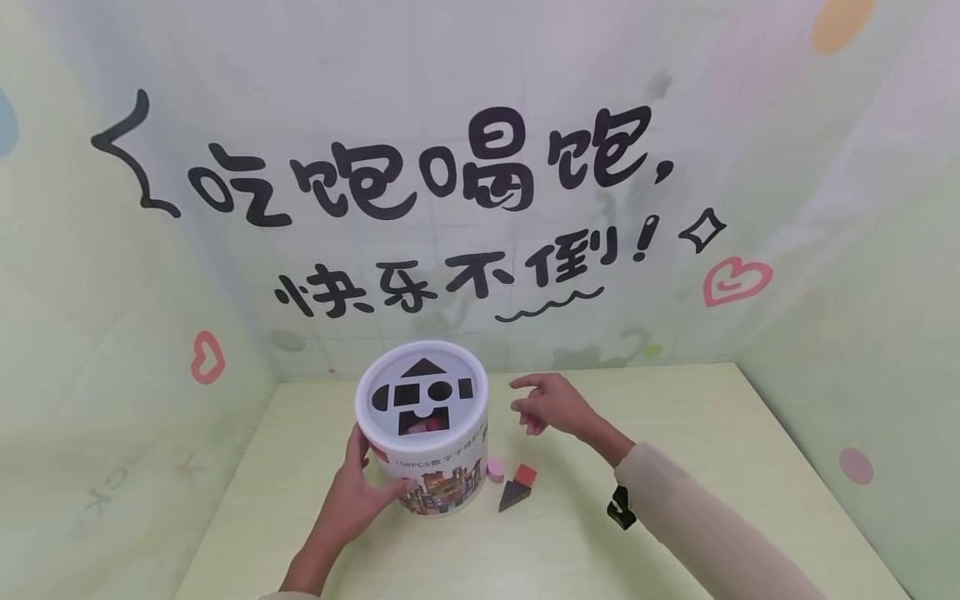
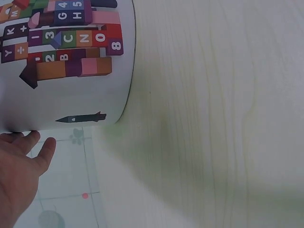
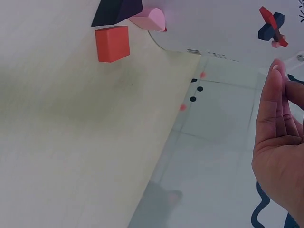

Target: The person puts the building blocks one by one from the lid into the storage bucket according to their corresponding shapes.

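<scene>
Bucket (image 1: 450, 477), contents (image 1: 433, 424) mostly hidden, gripped by left hand (image 1: 360, 496); right hand (image 1: 553, 406) near, loosely extended.

One tub (image 1: 444, 467) has six holes (image 1: 423, 367) on top. There is one red block (image 1: 526, 475), one pink block (image 1: 496, 471), one dark block (image 1: 513, 495), one left hand (image 1: 363, 495) and one right hand (image 1: 553, 405).

White cylindrical printed tub (image 2: 61, 99) cropped top/left, L wrist view. Pink & red pcs (image 1: 432, 425) inside mostly hidden, shapes unclear.
</scene>
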Demonstrator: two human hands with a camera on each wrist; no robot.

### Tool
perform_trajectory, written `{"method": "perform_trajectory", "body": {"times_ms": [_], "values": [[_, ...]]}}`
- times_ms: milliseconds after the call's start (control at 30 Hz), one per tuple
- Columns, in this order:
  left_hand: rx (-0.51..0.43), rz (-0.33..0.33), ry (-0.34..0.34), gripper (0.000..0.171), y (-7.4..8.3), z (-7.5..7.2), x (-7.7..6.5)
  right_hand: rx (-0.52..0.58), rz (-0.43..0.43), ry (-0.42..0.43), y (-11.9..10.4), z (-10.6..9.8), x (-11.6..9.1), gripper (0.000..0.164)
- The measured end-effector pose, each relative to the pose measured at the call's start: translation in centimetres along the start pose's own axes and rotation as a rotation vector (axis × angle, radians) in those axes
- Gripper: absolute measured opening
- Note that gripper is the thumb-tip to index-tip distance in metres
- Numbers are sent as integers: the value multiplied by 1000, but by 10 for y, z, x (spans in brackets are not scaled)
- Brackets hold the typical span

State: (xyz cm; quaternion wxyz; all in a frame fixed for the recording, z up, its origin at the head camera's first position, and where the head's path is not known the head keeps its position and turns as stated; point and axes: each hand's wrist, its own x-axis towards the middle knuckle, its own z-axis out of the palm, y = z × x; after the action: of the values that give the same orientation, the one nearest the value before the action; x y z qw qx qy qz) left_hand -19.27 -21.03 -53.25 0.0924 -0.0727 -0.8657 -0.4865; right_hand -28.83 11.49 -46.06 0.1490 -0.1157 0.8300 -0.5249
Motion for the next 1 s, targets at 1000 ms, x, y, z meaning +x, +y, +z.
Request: {"method": "perform_trajectory", "body": {"times_ms": [1000], "values": [[3,7,7,118,-1,0,-1,11,60,-72,81,30,-16,40]]}}
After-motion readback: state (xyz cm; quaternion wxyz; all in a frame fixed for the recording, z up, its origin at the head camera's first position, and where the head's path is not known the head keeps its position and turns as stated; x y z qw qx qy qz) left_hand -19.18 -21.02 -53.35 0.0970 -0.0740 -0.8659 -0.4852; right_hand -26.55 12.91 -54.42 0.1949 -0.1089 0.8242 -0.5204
